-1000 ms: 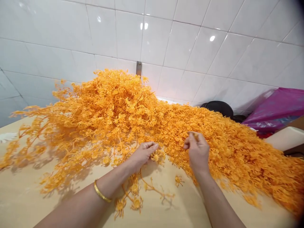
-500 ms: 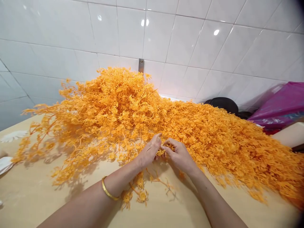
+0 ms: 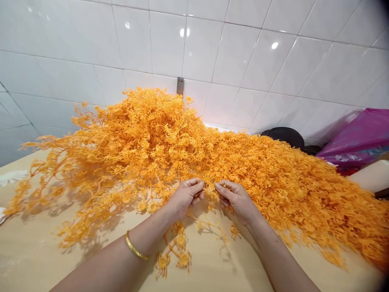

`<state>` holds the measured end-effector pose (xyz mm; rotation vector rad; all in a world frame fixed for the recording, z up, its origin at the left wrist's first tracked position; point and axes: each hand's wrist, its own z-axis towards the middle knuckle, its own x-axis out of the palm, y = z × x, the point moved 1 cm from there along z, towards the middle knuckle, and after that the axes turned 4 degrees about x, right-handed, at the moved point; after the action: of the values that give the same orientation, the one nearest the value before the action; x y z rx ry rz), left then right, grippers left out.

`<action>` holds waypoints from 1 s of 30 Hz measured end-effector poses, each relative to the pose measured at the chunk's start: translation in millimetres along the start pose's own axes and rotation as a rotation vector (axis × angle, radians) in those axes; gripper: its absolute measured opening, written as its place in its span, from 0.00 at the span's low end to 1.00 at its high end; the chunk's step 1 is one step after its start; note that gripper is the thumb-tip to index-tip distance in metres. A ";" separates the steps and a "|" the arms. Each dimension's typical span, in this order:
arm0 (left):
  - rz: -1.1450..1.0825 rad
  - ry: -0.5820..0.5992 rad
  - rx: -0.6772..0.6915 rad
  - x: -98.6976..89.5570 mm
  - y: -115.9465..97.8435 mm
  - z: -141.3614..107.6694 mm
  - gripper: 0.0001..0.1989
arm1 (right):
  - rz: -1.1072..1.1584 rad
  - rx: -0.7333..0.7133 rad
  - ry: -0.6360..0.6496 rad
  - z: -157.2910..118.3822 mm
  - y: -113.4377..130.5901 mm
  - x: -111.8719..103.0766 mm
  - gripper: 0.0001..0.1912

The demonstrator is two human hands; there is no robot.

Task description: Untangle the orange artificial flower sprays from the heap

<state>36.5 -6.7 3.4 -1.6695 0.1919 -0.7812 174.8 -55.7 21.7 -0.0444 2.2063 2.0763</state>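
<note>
Between my two hands, at the table's middle, is a small orange plastic flower sprig (image 3: 210, 191). My left hand (image 3: 187, 195), with a gold bangle at the wrist, pinches the sprig's left side between thumb and fingers. On the other side my right hand (image 3: 236, 199) is closed in a pinch at the sprig's right edge; its fingertips partly hide what they grip. A longer branch with orange blooms (image 3: 184, 258) hangs or lies below the left wrist. Another thin sprig (image 3: 209, 226) shows under the hands, above the tabletop.
A tall heap of orange artificial flowers (image 3: 152, 134) rises at the back left. A denser pile (image 3: 291, 182) spreads along the right. White pieces (image 3: 13, 177) lie at the left edge. Behind are a black round object (image 3: 287, 136), a purple bag (image 3: 361, 134) and the tiled wall (image 3: 243, 52).
My hands have moved slightly apart from being close together, exposing the orange sprig between them. The right hand has shifted a little right and down.
</note>
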 end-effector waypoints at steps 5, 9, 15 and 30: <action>0.142 0.033 0.016 3.6 -0.5 -1.4 0.14 | -0.126 -0.004 0.034 -2.2 0.5 -0.3 0.14; 0.090 -0.010 -0.036 5.0 -0.8 -2.0 0.15 | -0.010 -0.024 -0.078 -1.5 1.5 4.3 0.12; 0.072 -0.066 -0.110 6.8 -1.6 -4.2 0.16 | 0.184 0.032 -0.180 1.1 0.1 1.4 0.14; 0.213 0.086 -0.025 5.6 6.4 -4.2 0.10 | -0.231 -0.162 -0.087 -3.5 1.6 1.7 0.13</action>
<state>40.1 -14.8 -0.1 -1.6087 0.4346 -0.6917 172.8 -59.0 23.3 -0.2081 1.8805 2.0792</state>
